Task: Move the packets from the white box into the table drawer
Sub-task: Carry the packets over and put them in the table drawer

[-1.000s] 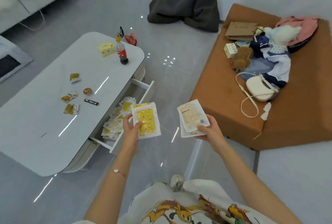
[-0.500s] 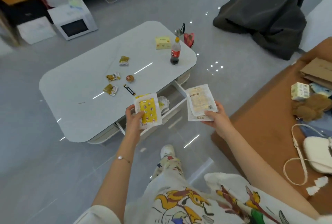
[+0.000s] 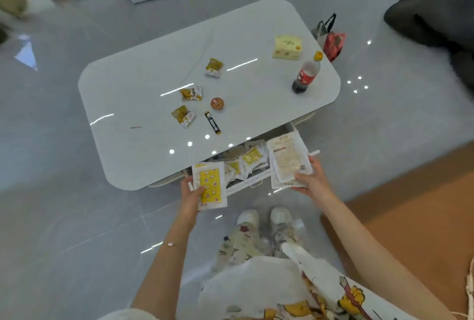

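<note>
The white table (image 3: 143, 88) has its drawer (image 3: 246, 183) pulled open toward me, with several white and yellow packets (image 3: 250, 159) lying inside. My left hand (image 3: 189, 195) grips a white packet with a yellow star print (image 3: 210, 185) just in front of the drawer's left end. My right hand (image 3: 311, 182) holds a small stack of pale packets (image 3: 287, 159) over the drawer's right end. The white box is out of view.
On the tabletop lie three small snack packets (image 3: 191, 94), a round brown item (image 3: 217, 103), a dark sachet (image 3: 212, 122), a cola bottle (image 3: 306, 74) and a yellow box (image 3: 287, 47). An orange seat (image 3: 420, 196) is at my right, a bag (image 3: 331, 36) beyond the table.
I have turned from the orange seat toward the table and stepped closer. Both hands carried their packets to the open drawer, which now lies right under them.
</note>
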A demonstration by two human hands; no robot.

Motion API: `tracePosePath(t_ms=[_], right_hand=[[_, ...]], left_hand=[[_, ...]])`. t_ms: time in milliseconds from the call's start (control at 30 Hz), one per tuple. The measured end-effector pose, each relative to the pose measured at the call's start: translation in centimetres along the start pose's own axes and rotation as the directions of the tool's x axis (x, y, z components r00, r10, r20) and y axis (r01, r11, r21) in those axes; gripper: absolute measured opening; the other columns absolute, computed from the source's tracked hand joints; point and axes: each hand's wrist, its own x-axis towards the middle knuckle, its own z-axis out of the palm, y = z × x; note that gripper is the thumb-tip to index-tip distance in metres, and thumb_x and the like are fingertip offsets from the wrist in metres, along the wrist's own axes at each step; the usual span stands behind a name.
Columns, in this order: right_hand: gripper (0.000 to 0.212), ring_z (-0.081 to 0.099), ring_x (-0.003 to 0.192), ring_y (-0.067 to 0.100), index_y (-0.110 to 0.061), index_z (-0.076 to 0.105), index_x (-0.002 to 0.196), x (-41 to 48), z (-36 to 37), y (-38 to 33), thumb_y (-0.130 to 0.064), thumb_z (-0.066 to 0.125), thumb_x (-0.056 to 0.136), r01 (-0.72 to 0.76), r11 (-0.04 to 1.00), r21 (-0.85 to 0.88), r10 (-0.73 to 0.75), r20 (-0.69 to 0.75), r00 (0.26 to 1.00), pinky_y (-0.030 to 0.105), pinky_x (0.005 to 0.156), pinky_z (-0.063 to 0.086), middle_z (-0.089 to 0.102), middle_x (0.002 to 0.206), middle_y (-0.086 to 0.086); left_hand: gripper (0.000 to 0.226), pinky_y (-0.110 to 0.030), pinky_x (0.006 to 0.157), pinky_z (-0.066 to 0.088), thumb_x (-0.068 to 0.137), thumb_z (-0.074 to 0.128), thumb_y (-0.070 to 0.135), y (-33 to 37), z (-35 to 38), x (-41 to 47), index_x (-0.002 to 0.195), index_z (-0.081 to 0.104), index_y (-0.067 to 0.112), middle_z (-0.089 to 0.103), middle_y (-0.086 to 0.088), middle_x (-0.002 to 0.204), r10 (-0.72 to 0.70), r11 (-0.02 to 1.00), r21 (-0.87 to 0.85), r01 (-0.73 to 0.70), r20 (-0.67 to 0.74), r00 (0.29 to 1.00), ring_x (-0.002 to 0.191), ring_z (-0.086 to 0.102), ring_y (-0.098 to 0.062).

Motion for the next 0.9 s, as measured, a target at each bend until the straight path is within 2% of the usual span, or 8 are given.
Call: tracePosePath(t_ms=[67,167,300,400,500,667,767,900], right_hand=[[0.056,0.064,0.103,0.029,-0.021,0.038,0.131,4.9,1.2,2.5,0.006,0.058,0.087,-0.056,0.993,-0.104,0.060,0.031,0.998,0.036,0.068,0.061,0.058,0.123,0.009],[0.053,0.059,0.108,0.028,-0.023,0.041,0.122,13.0,3.0,7.3,0.002,0.063,0.080,-0.079,0.962,-0.261,0.097,0.057,0.994,0.050,0.088,0.054,0.056,0.126,0.013],[0.048,0.056,0.102,0.018,-0.019,0.043,0.128,23.3,5.5,13.1,0.004,0.055,0.088,-0.109,0.910,-0.399,0.157,0.090,0.984,0.034,0.080,0.052,0.055,0.123,0.007],[0.051,0.052,0.101,0.017,-0.013,0.039,0.135,29.6,7.5,16.1,0.006,0.051,0.090,-0.101,0.902,-0.420,0.160,0.108,0.981,0.019,0.067,0.044,0.052,0.118,0.005],[0.057,0.052,0.108,0.019,-0.016,0.037,0.139,34.3,9.5,18.8,0.006,0.053,0.089,-0.073,0.901,-0.427,0.132,0.109,0.985,0.022,0.079,0.047,0.051,0.121,0.004],[0.052,0.057,0.088,0.012,-0.017,0.044,0.132,36.7,11.8,22.0,0.005,0.056,0.087,-0.020,0.879,-0.476,0.098,0.141,0.985,0.018,0.067,0.046,0.057,0.106,-0.001],[0.048,0.058,0.101,0.017,-0.018,0.050,0.129,36.6,12.5,23.3,0.001,0.059,0.086,0.013,0.851,-0.525,0.051,0.109,0.993,0.025,0.079,0.045,0.060,0.116,0.002],[0.054,0.055,0.114,0.018,-0.018,0.047,0.134,35.3,12.5,22.8,-0.001,0.060,0.085,0.065,0.796,-0.602,-0.001,0.106,0.994,0.025,0.084,0.044,0.058,0.125,0.000]], left_hand=[[0.038,-0.048,0.082,0.053,0.095,0.051,0.003,-2.7,0.1,4.5,0.119,0.037,0.029,0.058,-0.008,0.118,-0.073,0.997,0.035,0.074,-0.053,0.996,0.103,0.062,-0.032],[0.036,-0.048,0.085,0.053,0.095,0.053,0.005,-7.3,0.6,12.0,0.118,0.039,0.028,0.058,-0.012,0.121,-0.151,0.986,0.048,0.158,-0.124,0.981,0.103,0.062,-0.032],[0.032,-0.041,0.082,0.049,0.097,0.048,0.002,-13.3,2.4,21.1,0.121,0.037,0.020,0.054,-0.013,0.121,-0.149,0.986,0.052,0.160,-0.166,0.975,0.103,0.057,-0.028],[0.043,-0.047,0.094,0.049,0.097,0.048,0.007,-17.2,3.4,26.8,0.135,0.031,0.019,0.051,-0.011,0.130,-0.143,0.987,0.043,0.154,-0.199,0.970,0.112,0.056,-0.030],[0.044,-0.040,0.090,0.049,0.097,0.048,0.008,-19.7,4.4,30.5,0.136,0.030,0.017,0.052,-0.008,0.124,-0.101,0.992,0.047,0.119,-0.289,0.952,0.107,0.056,-0.026],[0.040,-0.028,0.082,0.049,0.095,0.051,0.011,-21.6,6.2,32.8,0.133,0.041,0.019,0.056,0.002,0.117,0.042,0.991,0.129,0.020,-0.455,0.889,0.099,0.057,-0.014],[0.040,-0.031,0.087,0.054,0.091,0.060,0.014,-21.8,6.4,33.0,0.129,0.051,0.020,0.058,-0.003,0.121,0.113,0.987,0.156,-0.034,-0.531,0.839,0.102,0.059,-0.015],[0.045,-0.025,0.087,0.049,0.091,0.062,0.020,-20.8,6.0,32.1,0.134,0.049,0.022,0.053,-0.004,0.130,0.111,0.985,0.173,-0.019,-0.540,0.834,0.104,0.055,-0.011]])
